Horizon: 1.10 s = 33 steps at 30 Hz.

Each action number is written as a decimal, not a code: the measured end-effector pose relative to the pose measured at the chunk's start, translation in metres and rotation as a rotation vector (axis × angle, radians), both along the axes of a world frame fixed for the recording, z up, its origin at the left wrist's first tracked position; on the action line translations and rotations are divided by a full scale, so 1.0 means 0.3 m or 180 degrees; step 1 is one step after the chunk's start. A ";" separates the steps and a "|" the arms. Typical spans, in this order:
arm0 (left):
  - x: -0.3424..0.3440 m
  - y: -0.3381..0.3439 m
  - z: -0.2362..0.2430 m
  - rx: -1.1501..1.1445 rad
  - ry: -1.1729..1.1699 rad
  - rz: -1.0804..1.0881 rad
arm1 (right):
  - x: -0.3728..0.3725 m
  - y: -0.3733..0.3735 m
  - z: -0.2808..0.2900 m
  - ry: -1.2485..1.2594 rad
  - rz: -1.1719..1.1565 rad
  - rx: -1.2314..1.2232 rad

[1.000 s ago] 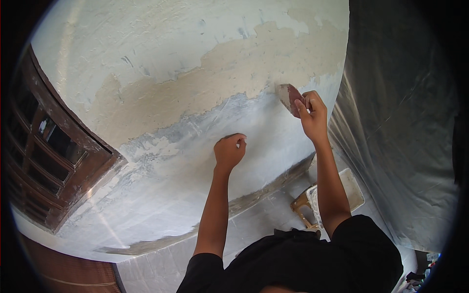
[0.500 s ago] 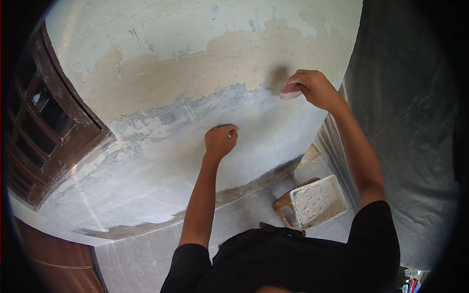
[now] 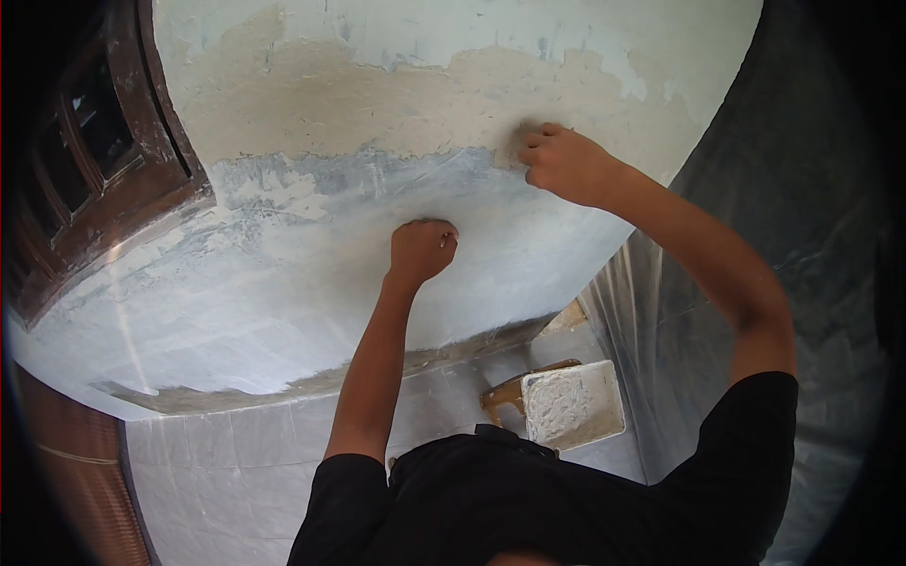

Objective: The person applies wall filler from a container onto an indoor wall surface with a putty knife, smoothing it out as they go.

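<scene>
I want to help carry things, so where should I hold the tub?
Probably hold the tub by its rim, at two opposite sides, coming down from above: it is an open rectangle facing up, with straight edges to grip. Keep fingertips out of the white paste inside, and mind the stool at its left.

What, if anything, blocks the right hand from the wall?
Nothing that I can see. The right hand is close to the wall. The left hand is lower and farther left, and the tub of white paste is below, so neither is between them.
</scene>
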<state>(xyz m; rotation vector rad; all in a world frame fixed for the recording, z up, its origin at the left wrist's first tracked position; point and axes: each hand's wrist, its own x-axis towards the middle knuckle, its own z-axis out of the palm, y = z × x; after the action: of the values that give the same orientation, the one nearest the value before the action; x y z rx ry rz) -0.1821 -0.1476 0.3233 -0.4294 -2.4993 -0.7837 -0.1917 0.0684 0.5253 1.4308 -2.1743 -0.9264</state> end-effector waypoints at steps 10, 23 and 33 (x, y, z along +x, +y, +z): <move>0.000 0.024 -0.014 0.0129 0.0151 0.0172 | 0.023 -0.059 -0.243 0.0558 -0.0494 0.1007; 0.003 0.032 -0.004 0.0068 0.0088 0.0206 | -0.013 -0.167 -0.241 0.0574 -0.0364 0.0473; -0.008 0.025 -0.010 0.0029 0.0099 0.0221 | 0.045 -0.164 -0.186 0.0449 -0.0625 0.0710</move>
<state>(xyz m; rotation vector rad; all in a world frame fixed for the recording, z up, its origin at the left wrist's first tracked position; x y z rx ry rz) -0.1845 -0.1402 0.3202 -0.3471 -2.4668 -0.7552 -0.1783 0.0194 0.4696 1.2171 -2.1887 -1.3346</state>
